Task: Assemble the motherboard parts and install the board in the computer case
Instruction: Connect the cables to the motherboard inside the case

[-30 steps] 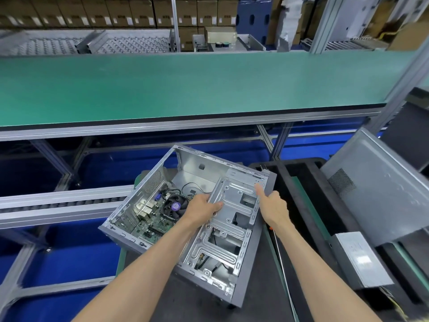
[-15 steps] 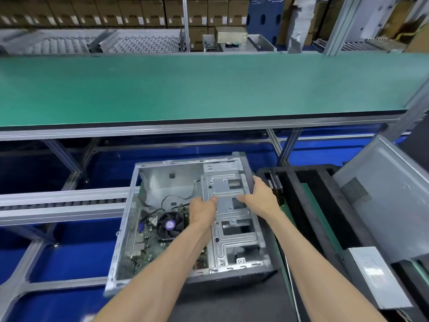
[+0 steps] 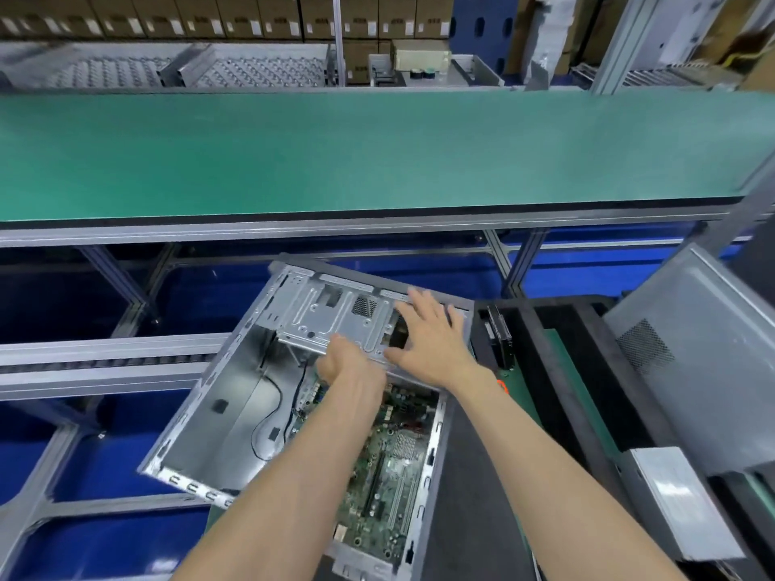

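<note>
Since the motherboard [image 3: 390,467] already lies inside the computer case [image 3: 235,396] below both wrists, installation looks nearly done, left hand [image 3: 348,362] gripping the drive cage [image 3: 335,316], right hand [image 3: 427,333] spread flat on it.

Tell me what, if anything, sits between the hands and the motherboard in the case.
The metal drive cage spans the far end of the computer case. Both the left hand and right hand rest on it. The motherboard nearer the camera lies uncovered, crossed only by the left forearm.
</note>
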{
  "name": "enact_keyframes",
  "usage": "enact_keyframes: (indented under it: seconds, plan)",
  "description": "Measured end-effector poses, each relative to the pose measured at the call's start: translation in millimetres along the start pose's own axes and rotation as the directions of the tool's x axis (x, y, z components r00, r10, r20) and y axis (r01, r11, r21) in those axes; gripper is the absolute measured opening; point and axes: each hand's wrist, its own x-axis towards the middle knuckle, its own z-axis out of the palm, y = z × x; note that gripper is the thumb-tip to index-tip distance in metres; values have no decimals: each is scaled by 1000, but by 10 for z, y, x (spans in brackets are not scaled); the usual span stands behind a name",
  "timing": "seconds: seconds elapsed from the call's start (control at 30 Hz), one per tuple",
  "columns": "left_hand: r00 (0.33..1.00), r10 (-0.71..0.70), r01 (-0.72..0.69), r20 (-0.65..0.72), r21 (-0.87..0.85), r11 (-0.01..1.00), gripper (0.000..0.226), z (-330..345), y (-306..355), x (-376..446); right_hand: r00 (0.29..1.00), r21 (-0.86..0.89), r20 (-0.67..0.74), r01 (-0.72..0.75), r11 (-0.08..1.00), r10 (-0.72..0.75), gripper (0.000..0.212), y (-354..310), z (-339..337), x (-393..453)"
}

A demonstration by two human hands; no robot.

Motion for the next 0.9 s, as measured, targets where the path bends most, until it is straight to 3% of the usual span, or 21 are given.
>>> enact_keyframes:
  seconds: [0.1,0.2,0.33,0.6,0.7,0.8,0.9]
  plan:
    - [998,-11,9,64,21,1000,9,-108,82,137,986,-46,156,64,997,-56,95,-44,130,-113]
    - [986,7,-20,165,79,997,7,-224,195,247,991,-226,119,93,970,-67,86,-55,251,-195]
    - [987,59,-72,148,86,994,21,-288,470,429,994,-222,68,99,970,-85,71,-65,258,-205]
    - [994,75,-77,75,27,997,19,-509,403,495,987,-206,84,154,966,-139,78,-13,203,-94]
    - [996,63,-60,61,-40,997,32,-584,310,472,983,-243,89,177,954,-160,81,11,176,-6]
    - [992,75,-72,97,-38,997,20,-621,268,416,985,-259,88,167,951,-149,82,11,169,15]
    - [968,122,-142,218,80,987,15,-745,212,410,986,-255,73,165,953,-151,82,14,201,-38]
